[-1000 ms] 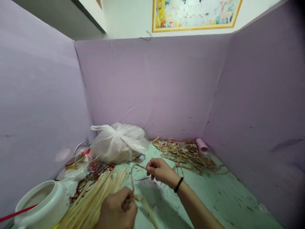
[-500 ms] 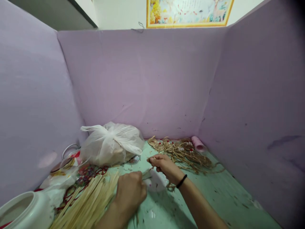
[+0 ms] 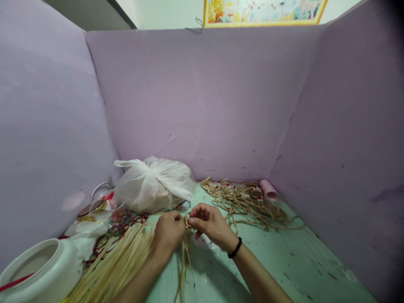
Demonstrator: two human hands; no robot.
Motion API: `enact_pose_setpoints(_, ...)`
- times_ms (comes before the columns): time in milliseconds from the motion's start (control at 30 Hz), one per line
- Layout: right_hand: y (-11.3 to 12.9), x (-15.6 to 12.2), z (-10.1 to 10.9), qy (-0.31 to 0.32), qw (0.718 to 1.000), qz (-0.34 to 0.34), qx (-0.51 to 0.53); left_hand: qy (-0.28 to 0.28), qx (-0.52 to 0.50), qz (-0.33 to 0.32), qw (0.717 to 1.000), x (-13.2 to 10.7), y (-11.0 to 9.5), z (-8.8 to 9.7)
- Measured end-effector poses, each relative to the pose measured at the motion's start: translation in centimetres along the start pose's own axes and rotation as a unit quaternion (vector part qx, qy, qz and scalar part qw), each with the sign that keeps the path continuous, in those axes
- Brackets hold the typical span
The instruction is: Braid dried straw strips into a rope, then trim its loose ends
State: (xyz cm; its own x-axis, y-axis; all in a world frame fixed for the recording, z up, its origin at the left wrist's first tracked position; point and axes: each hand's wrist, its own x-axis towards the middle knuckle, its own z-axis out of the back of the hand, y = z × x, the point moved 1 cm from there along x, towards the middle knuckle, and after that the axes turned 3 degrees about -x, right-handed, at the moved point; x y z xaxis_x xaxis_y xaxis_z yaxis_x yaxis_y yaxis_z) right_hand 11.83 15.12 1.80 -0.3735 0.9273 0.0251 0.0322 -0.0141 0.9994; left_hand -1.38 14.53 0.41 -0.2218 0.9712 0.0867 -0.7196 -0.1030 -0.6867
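Between my hands is a small braided piece of straw (image 3: 187, 221), with loose pale straw strands (image 3: 182, 269) hanging below it. My left hand (image 3: 168, 236) is closed on the piece from the left, its fingertips mostly hidden behind the back of the hand. From the right, my right hand (image 3: 213, 225) pinches the same braid between thumb and forefinger, the other fingers loosely curled. A black band (image 3: 235, 248) circles my right wrist. Just left of my left hand lies a bundle of flat straw strips (image 3: 116, 263).
A tied white plastic bag (image 3: 158, 185) stands at the back. Braided straw cords with red and white beads (image 3: 249, 204) lie back right, beside a pink thread spool (image 3: 268, 190). A white pot (image 3: 47, 269) occupies the front left, near bagged beads (image 3: 120, 221). Purple panels (image 3: 205, 105) enclose the green table (image 3: 299, 261).
My hands have come together, the right moving left and down toward the left. The straw strands now hang down from between them. The camera view has shifted slightly.
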Motion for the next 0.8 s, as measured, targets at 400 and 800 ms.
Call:
enact_pose_setpoints(400,0.3,-0.5,-0.4,-0.041,0.961,0.194,-0.192,0.001,-0.068,-0.028,0.997,0.6,0.1,0.4)
enact_pose_setpoints(800,-1.1,0.7,1.3,-0.090,0.995,0.017,-0.036,0.056,-0.137,-0.091,0.985,-0.5,-1.1,0.2)
